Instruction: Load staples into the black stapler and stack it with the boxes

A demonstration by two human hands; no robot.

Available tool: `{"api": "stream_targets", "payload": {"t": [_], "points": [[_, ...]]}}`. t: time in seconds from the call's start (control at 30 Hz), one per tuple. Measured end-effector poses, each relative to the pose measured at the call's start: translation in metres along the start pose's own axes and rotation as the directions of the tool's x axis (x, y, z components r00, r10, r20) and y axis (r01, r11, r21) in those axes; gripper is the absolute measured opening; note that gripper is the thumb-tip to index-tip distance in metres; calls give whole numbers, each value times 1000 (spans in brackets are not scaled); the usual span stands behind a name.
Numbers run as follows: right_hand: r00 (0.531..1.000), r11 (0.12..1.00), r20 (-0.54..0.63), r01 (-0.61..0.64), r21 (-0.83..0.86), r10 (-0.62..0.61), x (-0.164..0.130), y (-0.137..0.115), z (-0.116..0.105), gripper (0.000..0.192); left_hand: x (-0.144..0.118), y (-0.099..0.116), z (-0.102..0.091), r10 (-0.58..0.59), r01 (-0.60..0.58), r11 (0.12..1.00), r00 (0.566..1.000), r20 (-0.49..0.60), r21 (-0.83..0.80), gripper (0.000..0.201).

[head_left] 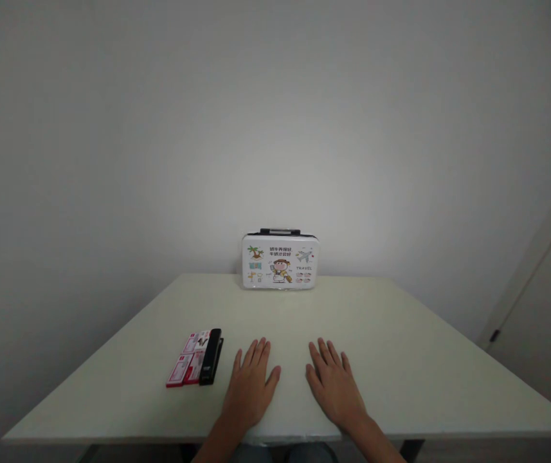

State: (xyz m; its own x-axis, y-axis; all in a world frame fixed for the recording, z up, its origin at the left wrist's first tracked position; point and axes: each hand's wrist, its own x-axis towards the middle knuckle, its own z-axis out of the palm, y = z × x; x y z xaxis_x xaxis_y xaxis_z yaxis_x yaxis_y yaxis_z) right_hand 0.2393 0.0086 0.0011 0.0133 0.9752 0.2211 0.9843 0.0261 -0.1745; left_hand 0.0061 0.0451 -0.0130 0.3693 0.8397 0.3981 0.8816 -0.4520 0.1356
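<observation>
My left hand point(250, 384) lies flat on the pale tabletop point(352, 315), palm down with the fingers stretched out. Just left of it is a black stapler point(211, 357), apart from the fingers. Against the stapler's left side sit several small red-and-white boxes point(189, 360), which look like staple boxes. My right hand point(334, 384) also rests palm down on the table, fingers spread, holding nothing. A gap of bare table separates the two thumbs.
A white case point(280, 262) with cartoon pictures and a black handle stands upright at the table's far edge, by the grey wall point(275, 128). On the right, a door point(545, 321) shows beyond the table.
</observation>
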Motion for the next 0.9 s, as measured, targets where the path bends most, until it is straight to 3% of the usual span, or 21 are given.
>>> {"api": "stream_targets", "payload": {"t": [0.9], "points": [[1000,1000,-13,17,26,-16,-2,0,-2,61,0,1,-3,-5,5,1000,1000,-3,5,58]]}}
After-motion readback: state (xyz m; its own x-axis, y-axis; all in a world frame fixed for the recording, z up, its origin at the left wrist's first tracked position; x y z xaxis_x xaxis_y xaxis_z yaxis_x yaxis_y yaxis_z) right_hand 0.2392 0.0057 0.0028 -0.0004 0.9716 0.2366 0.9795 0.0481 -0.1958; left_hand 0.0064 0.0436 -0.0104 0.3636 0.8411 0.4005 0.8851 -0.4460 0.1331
